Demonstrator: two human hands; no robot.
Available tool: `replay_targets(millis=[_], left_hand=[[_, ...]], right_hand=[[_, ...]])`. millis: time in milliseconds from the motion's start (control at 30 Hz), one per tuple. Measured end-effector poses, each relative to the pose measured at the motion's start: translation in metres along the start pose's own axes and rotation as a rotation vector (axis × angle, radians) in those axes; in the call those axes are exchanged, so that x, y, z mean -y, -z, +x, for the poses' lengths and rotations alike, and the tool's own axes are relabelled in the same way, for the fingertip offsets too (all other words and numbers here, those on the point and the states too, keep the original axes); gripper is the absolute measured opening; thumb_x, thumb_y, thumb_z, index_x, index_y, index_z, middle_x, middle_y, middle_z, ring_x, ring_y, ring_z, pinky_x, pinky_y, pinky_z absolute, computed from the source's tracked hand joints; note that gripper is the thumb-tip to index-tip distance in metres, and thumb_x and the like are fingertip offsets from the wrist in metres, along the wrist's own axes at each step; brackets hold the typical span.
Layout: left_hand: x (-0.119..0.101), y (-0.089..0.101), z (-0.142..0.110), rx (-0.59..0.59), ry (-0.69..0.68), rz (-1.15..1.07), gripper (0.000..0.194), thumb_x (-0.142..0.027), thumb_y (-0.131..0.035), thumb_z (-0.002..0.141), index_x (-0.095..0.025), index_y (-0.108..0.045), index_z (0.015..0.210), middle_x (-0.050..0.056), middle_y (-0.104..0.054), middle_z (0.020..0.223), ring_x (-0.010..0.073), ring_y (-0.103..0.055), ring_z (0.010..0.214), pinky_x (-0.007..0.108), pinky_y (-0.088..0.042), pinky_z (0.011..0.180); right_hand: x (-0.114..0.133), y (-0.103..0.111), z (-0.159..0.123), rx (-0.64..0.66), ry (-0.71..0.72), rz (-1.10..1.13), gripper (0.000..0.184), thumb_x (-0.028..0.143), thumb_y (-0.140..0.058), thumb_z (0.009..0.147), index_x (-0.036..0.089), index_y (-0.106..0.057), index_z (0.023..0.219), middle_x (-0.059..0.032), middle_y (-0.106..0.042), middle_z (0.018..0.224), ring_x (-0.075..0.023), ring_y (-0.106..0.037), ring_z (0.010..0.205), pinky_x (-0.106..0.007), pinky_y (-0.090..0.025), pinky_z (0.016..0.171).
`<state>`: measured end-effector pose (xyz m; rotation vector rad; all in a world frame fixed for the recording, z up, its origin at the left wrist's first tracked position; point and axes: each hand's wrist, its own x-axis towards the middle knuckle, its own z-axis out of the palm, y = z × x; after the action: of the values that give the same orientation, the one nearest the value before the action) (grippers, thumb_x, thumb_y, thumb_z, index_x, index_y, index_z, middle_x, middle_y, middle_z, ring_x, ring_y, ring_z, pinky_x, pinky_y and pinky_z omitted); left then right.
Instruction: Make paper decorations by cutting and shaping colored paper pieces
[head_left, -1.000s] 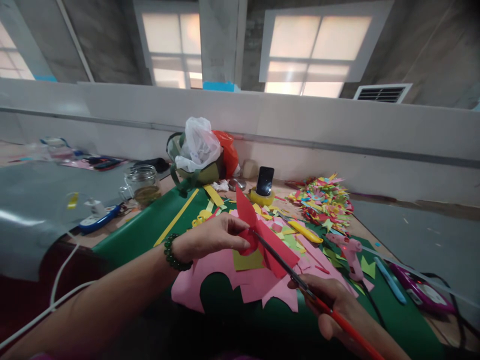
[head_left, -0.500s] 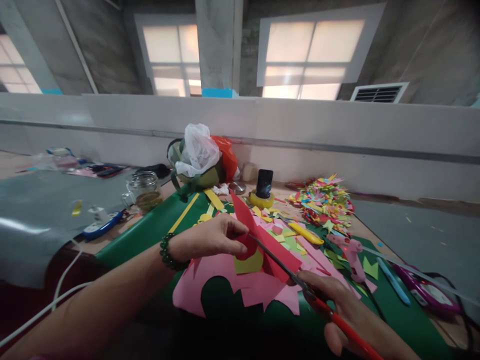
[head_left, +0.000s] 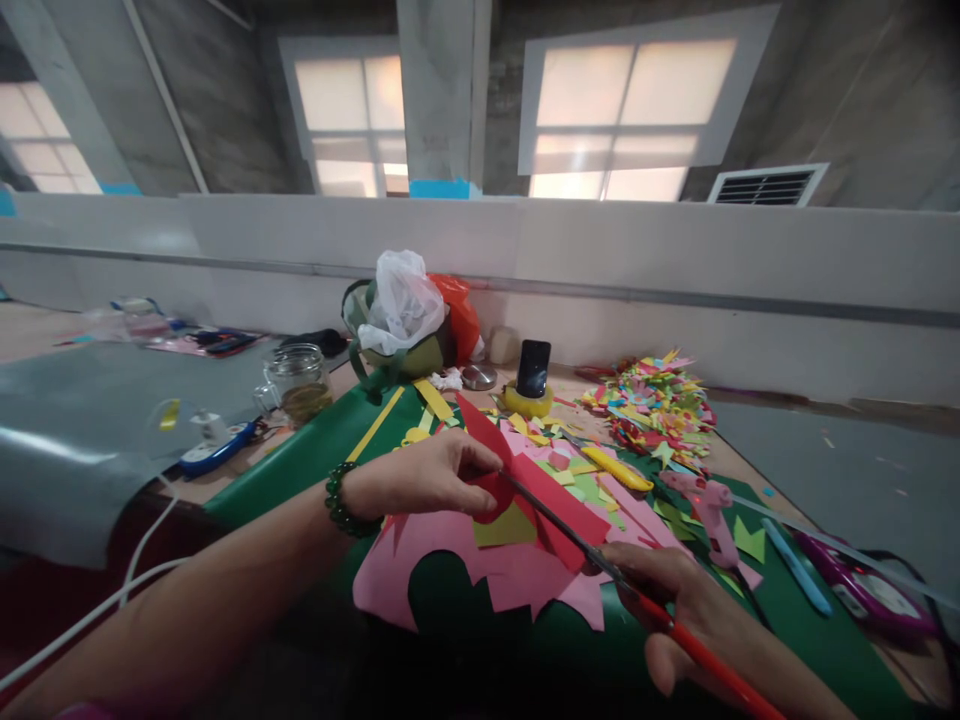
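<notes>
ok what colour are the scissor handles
The scissor handles are red where they show, best seen in the head view.

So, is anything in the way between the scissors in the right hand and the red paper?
Nothing visible is. The scissors in the right hand reach the red paper, with their blades across it. The left hand pinches the paper close beside the blade tips.

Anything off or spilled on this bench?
No spill visible. The open glass jar holds liquid and stands near the blue power strip: odd so close to electrics. Loose paper scraps lie around the pink glue gun, which looks messy, though probably just cutting waste.
</notes>
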<state>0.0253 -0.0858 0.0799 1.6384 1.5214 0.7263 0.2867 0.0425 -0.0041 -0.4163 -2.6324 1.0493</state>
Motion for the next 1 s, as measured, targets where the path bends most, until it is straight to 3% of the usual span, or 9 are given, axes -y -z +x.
replay_targets(millis=[233,433,600,767,833,900,1000], left_hand=[[-0.003,0.002,0.000,0.055,-0.006,0.051,0.004,-0.019,-0.058,0.065,-0.015,-0.058,0.066,-0.005,-0.040,0.057,0.0093,-0.034,0.055,0.024,-0.025,0.049],[-0.013,0.002,0.000,0.108,0.018,0.107,0.010,-0.014,-0.054,0.062,-0.015,-0.060,0.070,-0.005,-0.039,0.056,0.0091,-0.034,0.052,0.024,-0.023,0.046],[-0.018,0.001,0.002,0.145,0.020,0.152,0.007,-0.011,-0.051,0.059,-0.017,-0.051,0.059,-0.006,-0.035,0.054,0.0091,-0.032,0.052,0.025,-0.023,0.045],[-0.018,0.002,0.003,0.124,-0.046,0.155,0.012,-0.007,-0.049,0.055,-0.018,-0.046,0.055,-0.006,-0.031,0.055,0.0087,-0.030,0.052,0.025,-0.022,0.046],[-0.017,0.003,0.004,0.125,-0.036,0.114,0.014,-0.007,-0.050,0.056,-0.017,-0.056,0.062,-0.006,-0.032,0.055,0.0089,-0.030,0.052,0.024,-0.022,0.046],[-0.016,0.005,0.007,0.122,0.000,0.041,0.028,-0.007,-0.052,0.056,-0.016,-0.067,0.077,-0.007,-0.035,0.055,0.0091,-0.031,0.052,0.024,-0.023,0.046],[-0.011,0.009,0.015,0.121,0.047,-0.092,0.043,-0.007,-0.054,0.056,-0.017,-0.071,0.094,-0.007,-0.042,0.054,0.0089,-0.035,0.052,0.022,-0.025,0.047]], right_hand=[[0.006,0.001,-0.001,0.004,0.008,-0.053,0.082,0.092,-0.048,0.054,0.020,-0.073,0.084,-0.0019,-0.054,0.060,-0.0192,-0.047,0.057,-0.026,-0.038,0.049],[0.009,0.004,-0.003,0.014,0.008,-0.039,0.085,0.091,-0.049,0.054,0.021,-0.074,0.093,-0.0037,-0.060,0.065,-0.0217,-0.051,0.059,-0.027,-0.039,0.049],[0.004,0.002,-0.007,0.022,0.020,-0.009,0.069,0.083,-0.061,0.056,0.021,-0.073,0.086,-0.0025,-0.059,0.067,-0.0203,-0.050,0.061,-0.026,-0.038,0.051],[-0.003,-0.002,-0.007,0.025,0.006,0.045,0.072,0.088,-0.054,0.056,0.019,-0.065,0.074,0.0012,-0.046,0.058,-0.0146,-0.038,0.055,-0.025,-0.029,0.047],[-0.004,-0.002,-0.005,0.044,-0.001,0.064,0.074,0.091,-0.049,0.055,0.019,-0.060,0.071,0.0032,-0.039,0.056,-0.0125,-0.031,0.054,-0.025,-0.024,0.047],[-0.003,-0.002,-0.001,0.059,0.001,0.091,0.076,0.092,-0.045,0.055,0.019,-0.055,0.071,0.0046,-0.035,0.057,-0.0113,-0.026,0.053,-0.025,-0.021,0.047],[-0.004,-0.003,0.005,0.086,-0.014,0.146,0.072,0.089,-0.043,0.064,0.020,-0.053,0.077,0.0038,-0.038,0.062,-0.0115,-0.029,0.055,-0.025,-0.024,0.048]])
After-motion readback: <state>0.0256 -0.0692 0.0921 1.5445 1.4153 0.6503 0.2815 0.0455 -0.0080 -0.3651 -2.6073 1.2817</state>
